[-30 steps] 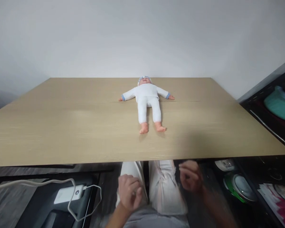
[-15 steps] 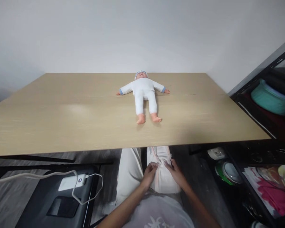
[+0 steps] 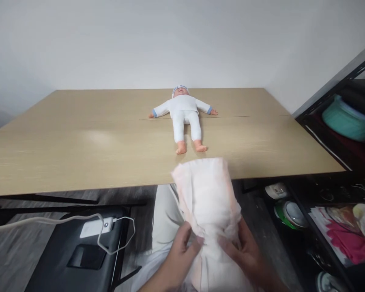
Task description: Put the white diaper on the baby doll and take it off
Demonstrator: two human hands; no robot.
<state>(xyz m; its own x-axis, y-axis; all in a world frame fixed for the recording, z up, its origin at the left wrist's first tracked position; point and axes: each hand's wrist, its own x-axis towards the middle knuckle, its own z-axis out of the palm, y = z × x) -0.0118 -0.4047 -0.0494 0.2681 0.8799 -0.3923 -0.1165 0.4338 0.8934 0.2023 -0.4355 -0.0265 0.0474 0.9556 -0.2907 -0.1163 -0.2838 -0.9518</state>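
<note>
The left hand (image 3: 184,249) and right hand (image 3: 245,249) pinched one white-and-pink diaper (image 3: 209,192) in a two-handed grip. Down at the light trousers (image 3: 166,211) half a second earlier, it was now raised, its top overlapping the tabletop (image 3: 94,160) in view. Beyond, one doll (image 3: 183,104) lay face up, unmoved. Lower left sat one power bank (image 3: 93,228) and one phone (image 3: 86,256).

So the left hand (image 3: 182,248) and right hand (image 3: 246,252) hoisted the diaper (image 3: 211,190) off the lap (image 3: 165,213); it blocked some near table edge (image 3: 109,186).
</note>
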